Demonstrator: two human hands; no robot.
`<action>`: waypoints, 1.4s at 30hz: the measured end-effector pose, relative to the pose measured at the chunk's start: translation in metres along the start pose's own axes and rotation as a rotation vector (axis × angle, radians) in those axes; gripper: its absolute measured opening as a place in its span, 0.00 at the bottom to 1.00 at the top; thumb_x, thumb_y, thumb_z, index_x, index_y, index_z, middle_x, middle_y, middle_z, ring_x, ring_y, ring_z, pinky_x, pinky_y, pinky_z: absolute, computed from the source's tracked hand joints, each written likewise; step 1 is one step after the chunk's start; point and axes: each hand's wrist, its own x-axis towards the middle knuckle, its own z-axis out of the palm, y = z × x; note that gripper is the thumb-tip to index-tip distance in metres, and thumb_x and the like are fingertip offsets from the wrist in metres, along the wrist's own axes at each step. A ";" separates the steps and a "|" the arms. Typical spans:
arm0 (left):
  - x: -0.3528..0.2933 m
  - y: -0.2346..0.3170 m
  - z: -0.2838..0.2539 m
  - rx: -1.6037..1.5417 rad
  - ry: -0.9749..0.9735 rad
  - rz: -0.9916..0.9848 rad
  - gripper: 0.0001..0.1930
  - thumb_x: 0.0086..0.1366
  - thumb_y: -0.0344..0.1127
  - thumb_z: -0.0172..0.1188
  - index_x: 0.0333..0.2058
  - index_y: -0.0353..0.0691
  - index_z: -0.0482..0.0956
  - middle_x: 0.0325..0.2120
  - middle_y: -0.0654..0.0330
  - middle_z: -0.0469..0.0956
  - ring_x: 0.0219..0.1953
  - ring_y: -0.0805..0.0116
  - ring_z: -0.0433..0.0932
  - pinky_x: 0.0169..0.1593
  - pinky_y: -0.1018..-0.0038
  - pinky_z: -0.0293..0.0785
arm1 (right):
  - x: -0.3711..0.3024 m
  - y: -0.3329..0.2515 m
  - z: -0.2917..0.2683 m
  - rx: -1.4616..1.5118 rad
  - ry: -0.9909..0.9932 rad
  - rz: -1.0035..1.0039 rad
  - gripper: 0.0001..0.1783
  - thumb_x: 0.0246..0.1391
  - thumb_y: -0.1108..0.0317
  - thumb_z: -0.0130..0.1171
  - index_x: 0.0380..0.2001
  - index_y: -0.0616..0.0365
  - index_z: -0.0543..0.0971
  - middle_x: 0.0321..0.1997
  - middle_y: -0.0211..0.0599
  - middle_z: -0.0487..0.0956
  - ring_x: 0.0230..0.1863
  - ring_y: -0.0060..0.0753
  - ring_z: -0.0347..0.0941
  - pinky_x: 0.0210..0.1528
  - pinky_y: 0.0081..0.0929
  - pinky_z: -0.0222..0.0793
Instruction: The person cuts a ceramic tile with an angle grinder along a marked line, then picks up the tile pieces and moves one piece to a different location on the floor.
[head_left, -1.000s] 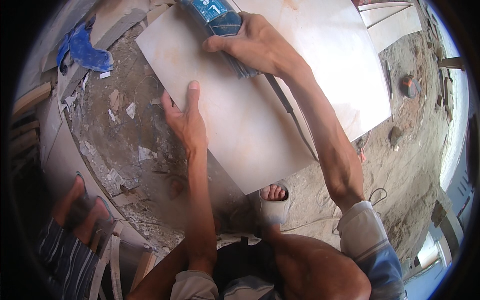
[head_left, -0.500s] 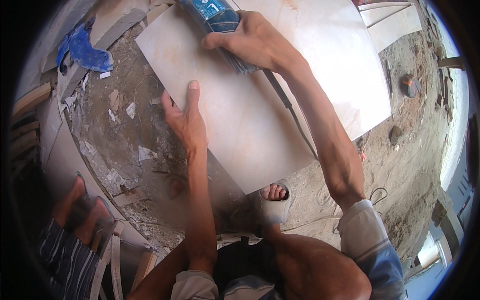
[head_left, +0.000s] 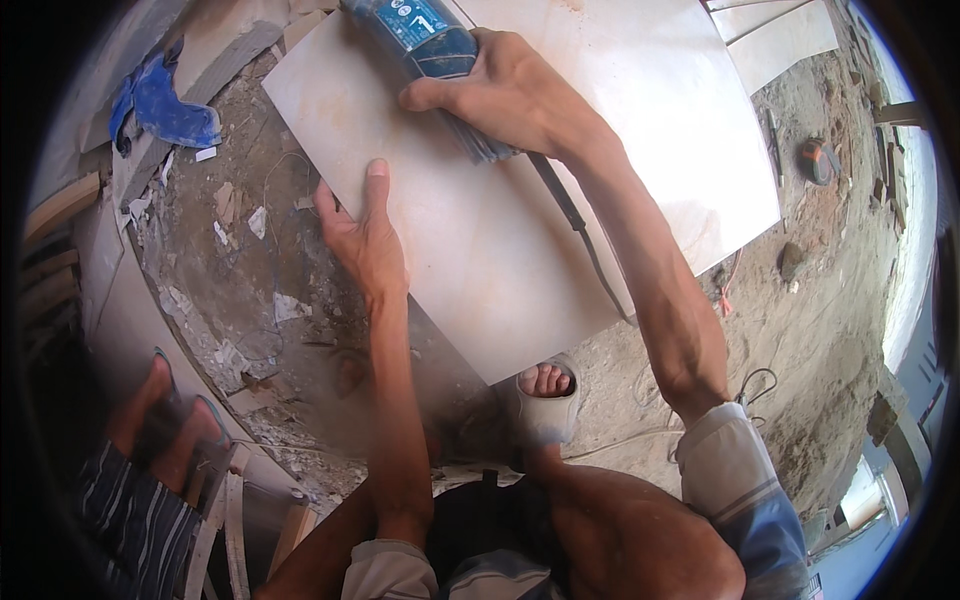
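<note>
A large pale tile (head_left: pixel 470 270) with faint brownish streaks lies tilted across the ground before me. My left hand (head_left: pixel 365 235) grips its left edge, thumb flat on top and fingers tucked partly out of sight under the rim. With my right hand (head_left: pixel 515 95) I hold a blue angle grinder (head_left: pixel 425 40) by its body, low over the tile. The tool's front end is cut off by the upper edge of the view. From its rear a black power cord (head_left: pixel 565 200) runs back over the tile and passes behind my right forearm.
White tile pieces (head_left: pixel 785 40) lie at the far right, with an orange-and-black tape measure (head_left: pixel 818 160) nearby. A blue cloth (head_left: pixel 165 105) hangs at the left. Rubble covers the dirt floor. Another person's feet (head_left: pixel 180 410) are at lower left, near wooden pieces (head_left: pixel 235 520).
The tile's left corner and my left hand have shifted slightly left. The grinder and my right hand have come a little lower in view, keeping the same hold.
</note>
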 end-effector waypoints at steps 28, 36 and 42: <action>0.000 -0.001 -0.002 0.047 0.007 0.028 0.37 0.76 0.39 0.75 0.72 0.24 0.67 0.64 0.42 0.80 0.61 0.56 0.83 0.63 0.64 0.84 | -0.009 0.003 -0.001 -0.010 -0.010 -0.019 0.46 0.47 0.45 0.78 0.46 0.90 0.84 0.35 0.68 0.88 0.36 0.54 0.90 0.39 0.41 0.86; 0.001 -0.003 -0.002 0.039 -0.003 0.037 0.36 0.77 0.38 0.74 0.72 0.24 0.67 0.64 0.42 0.80 0.61 0.57 0.83 0.64 0.64 0.84 | -0.005 0.010 0.001 -0.006 -0.001 -0.025 0.48 0.46 0.44 0.78 0.47 0.91 0.83 0.36 0.70 0.88 0.37 0.55 0.90 0.39 0.42 0.86; 0.002 -0.004 -0.003 0.039 0.001 0.038 0.36 0.77 0.38 0.74 0.72 0.24 0.67 0.64 0.42 0.80 0.61 0.56 0.84 0.63 0.64 0.84 | -0.013 0.009 0.000 -0.006 0.011 -0.027 0.50 0.46 0.44 0.78 0.50 0.91 0.82 0.38 0.71 0.88 0.38 0.57 0.90 0.41 0.42 0.86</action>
